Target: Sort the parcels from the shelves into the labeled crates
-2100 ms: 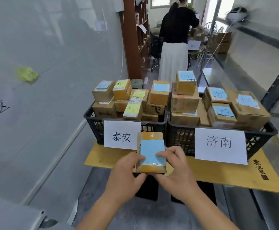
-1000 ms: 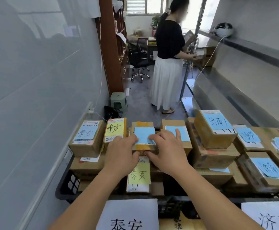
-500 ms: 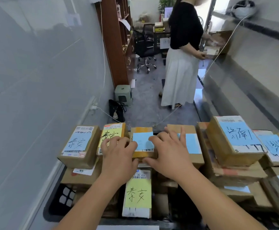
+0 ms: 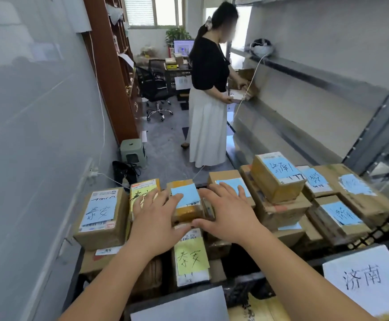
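A small tape-wrapped parcel with a blank blue label lies on top of the pile in the left black crate, between a yellow-labelled parcel and a brown one. My left hand lies flat at its left edge with the fingers spread over the yellow-labelled parcel. Spread the same way, my right hand rests at its right edge. Neither hand is closed around it. The right crate carries a white sign and holds several blue-labelled parcels.
A person in a black top and white skirt stands in the aisle ahead, working at the grey metal shelves on the right. A green stool and an office chair stand along the left wall.
I carried the blue-labelled parcel from in front of the crates onto the left crate's pile. Since half a second ago my fingers have spread and loosened off it.
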Demonstrator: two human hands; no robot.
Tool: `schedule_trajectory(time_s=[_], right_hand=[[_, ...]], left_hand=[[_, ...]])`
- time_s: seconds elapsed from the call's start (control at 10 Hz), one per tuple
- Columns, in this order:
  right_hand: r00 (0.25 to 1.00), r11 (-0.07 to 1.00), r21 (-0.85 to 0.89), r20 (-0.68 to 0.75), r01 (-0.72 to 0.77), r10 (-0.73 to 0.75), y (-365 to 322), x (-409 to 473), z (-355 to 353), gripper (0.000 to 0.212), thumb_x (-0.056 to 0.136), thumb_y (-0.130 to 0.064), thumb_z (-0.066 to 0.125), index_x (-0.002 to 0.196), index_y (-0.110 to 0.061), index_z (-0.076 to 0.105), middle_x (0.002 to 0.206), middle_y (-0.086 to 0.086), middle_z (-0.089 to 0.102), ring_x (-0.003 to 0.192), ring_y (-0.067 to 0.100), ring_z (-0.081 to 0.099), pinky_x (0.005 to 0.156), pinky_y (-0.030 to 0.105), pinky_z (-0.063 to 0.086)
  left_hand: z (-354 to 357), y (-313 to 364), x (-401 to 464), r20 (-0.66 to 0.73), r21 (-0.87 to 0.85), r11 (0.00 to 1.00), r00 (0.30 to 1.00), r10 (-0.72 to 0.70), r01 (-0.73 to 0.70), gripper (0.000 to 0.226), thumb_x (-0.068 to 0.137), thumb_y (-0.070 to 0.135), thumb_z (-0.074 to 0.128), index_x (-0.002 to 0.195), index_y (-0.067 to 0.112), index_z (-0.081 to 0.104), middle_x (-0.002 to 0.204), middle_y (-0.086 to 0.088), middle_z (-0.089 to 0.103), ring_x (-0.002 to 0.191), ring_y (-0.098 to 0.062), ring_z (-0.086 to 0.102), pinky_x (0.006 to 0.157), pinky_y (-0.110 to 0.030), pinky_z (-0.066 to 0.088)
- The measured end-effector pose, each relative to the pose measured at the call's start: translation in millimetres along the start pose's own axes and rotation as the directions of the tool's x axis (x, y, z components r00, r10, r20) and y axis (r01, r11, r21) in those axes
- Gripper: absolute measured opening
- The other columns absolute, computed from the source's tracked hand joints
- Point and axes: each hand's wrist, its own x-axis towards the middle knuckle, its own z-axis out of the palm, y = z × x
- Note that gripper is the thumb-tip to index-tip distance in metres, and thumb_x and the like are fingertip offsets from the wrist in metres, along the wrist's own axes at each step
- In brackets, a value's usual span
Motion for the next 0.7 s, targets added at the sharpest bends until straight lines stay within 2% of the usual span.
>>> schedule_trajectory(time_s=[0.1, 0.2, 0.4, 0.5, 0.7], right_hand=[[0.998, 0.999, 0.004, -0.021, -0.054, 0.054, -9, -24, 0, 0.090, 0.080, -0.086, 0.047, 0.156, -0.045, 0.023, 0.165, -0.009, 0.028, 0.157, 0.022, 0.014, 0.124, 0.060, 0.001], [0.991, 0.991, -0.005, -0.014, -0.130, 0.130, -16, -48, -2, 0.096, 0.075, -0.091, 0.038, 0.157, -0.045, 0.021, 0.168, -0.007, 0.024, 0.157, 0.023, 0.012, 0.125, 0.059, 0.003], [0.971, 0.971, -0.046, -0.048, -0.235, 0.232, -22, -98, -9, 0.094, 0.080, -0.087, 0.042, 0.159, -0.041, 0.022, 0.166, -0.009, 0.027, 0.155, 0.019, 0.017, 0.126, 0.060, 0.005], [0.952, 0.952, -0.049, -0.061, -0.303, 0.300, -19, -123, -16, 0.091, 0.084, -0.085, 0.043, 0.160, -0.042, 0.019, 0.169, -0.008, 0.022, 0.157, 0.021, 0.012, 0.125, 0.058, 0.002], [0.895, 0.896, -0.063, -0.116, -0.439, 0.430, 6, -190, -33, 0.087, 0.087, -0.082, 0.046, 0.159, -0.043, 0.018, 0.170, -0.006, 0.022, 0.157, 0.021, 0.015, 0.125, 0.057, 0.007]], left_hand=[[-5, -6, -11, 0.014, 0.010, 0.999, 0.999, 0.050, -0.051, 0.089, 0.073, 0.087, 0.037, 0.151, 0.045, 0.030, 0.162, 0.008, 0.032, 0.151, -0.026, 0.018, 0.120, -0.054, 0.010], [-7, -7, -24, 0.024, 0.005, 0.994, 0.994, 0.105, -0.105, 0.087, 0.076, 0.086, 0.041, 0.152, 0.046, 0.025, 0.164, 0.006, 0.027, 0.152, -0.026, 0.015, 0.119, -0.056, 0.010], [-11, 11, -45, 0.028, -0.046, 0.973, 0.973, 0.228, -0.226, 0.087, 0.080, 0.082, 0.046, 0.153, 0.051, 0.008, 0.169, 0.006, 0.011, 0.155, -0.023, 0.006, 0.120, -0.057, 0.010], [-15, 33, -53, 0.042, -0.065, 0.957, 0.957, 0.287, -0.284, 0.088, 0.081, 0.084, 0.043, 0.154, 0.050, 0.007, 0.169, 0.008, 0.010, 0.155, -0.023, 0.006, 0.120, -0.057, 0.009], [-15, 96, -64, 0.039, -0.074, 0.903, 0.903, 0.427, -0.423, 0.089, 0.077, 0.083, 0.041, 0.154, 0.050, 0.011, 0.168, 0.006, 0.017, 0.153, -0.022, 0.009, 0.119, -0.053, 0.007]])
